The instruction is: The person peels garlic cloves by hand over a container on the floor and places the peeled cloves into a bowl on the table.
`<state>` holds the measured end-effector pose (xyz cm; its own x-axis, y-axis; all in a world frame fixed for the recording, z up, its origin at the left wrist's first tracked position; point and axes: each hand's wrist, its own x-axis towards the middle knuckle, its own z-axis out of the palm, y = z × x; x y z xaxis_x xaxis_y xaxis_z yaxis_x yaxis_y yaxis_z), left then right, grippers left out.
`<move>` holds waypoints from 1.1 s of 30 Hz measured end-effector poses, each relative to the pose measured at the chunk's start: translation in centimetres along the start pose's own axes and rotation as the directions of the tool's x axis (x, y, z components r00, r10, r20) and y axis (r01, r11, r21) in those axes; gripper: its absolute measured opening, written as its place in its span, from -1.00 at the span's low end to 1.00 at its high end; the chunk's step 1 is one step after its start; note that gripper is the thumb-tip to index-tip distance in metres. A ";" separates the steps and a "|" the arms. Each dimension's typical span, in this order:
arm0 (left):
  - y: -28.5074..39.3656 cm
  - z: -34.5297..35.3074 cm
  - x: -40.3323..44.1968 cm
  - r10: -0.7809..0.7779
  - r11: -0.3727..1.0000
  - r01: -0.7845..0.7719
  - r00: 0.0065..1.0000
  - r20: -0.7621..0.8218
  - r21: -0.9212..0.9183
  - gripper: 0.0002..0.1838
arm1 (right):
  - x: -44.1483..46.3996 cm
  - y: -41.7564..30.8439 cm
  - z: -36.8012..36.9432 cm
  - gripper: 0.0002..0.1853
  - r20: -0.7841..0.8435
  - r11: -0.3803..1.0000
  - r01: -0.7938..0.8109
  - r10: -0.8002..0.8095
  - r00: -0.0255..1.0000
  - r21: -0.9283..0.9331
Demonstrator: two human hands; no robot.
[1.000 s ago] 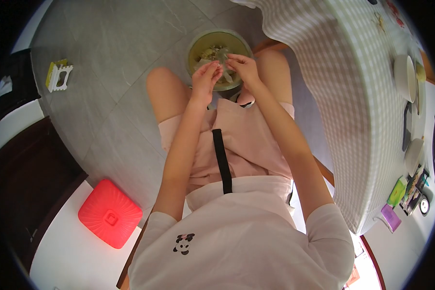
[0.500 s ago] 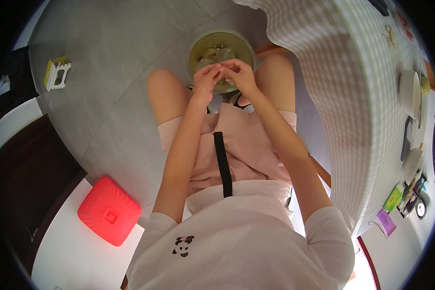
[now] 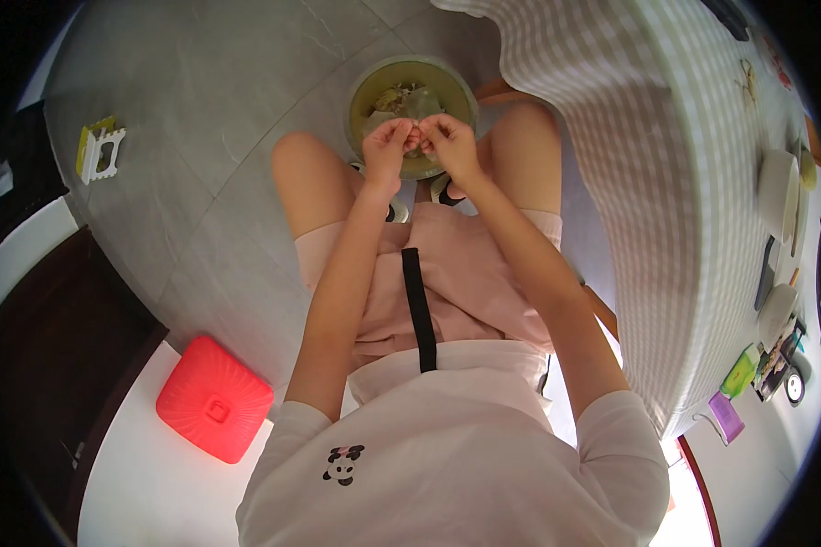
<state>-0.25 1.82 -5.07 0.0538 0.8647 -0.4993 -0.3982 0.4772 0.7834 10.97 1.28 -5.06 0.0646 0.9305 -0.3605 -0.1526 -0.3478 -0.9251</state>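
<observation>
Above a round olive-green bin [image 3: 360, 100] on the floor between my knees, both hands meet fingertip to fingertip. The bin holds pale, crumpled scraps [image 3: 397, 96], too blurred to name. My left hand [image 3: 387, 153] is closed in a pinch, thumb against fingers. Close beside it, my right hand [image 3: 452, 150] pinches in the same way, its fingertips touching or almost touching the left ones. Whatever lies between the fingers is too small and hidden to make out.
To the right stands a table with a checked cloth [image 3: 602, 137], bearing a white bowl [image 3: 777, 196] and a green packet [image 3: 742, 371]. A red square lid-like object [image 3: 215, 399] is at the lower left. A small white-and-yellow stool [image 3: 100, 152] stands on the grey tiles.
My hands stay pinched together over the bin, with the fingertips shifted slightly apart. The whole view has moved a little.
</observation>
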 end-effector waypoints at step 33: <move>0.3 0.4 0.6 -0.079 0.986 0.063 0.991 -0.105 -0.153 -0.85 | 0.6 -1.0 0.1 -0.81 0.025 0.959 -0.116 0.113 0.993 0.260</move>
<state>0.04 2.58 -4.99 -0.0115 0.8028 -0.5961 -0.5297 0.5007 0.6846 11.10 2.24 -4.32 0.0219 0.8878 -0.4598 -0.4105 -0.4114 -0.8138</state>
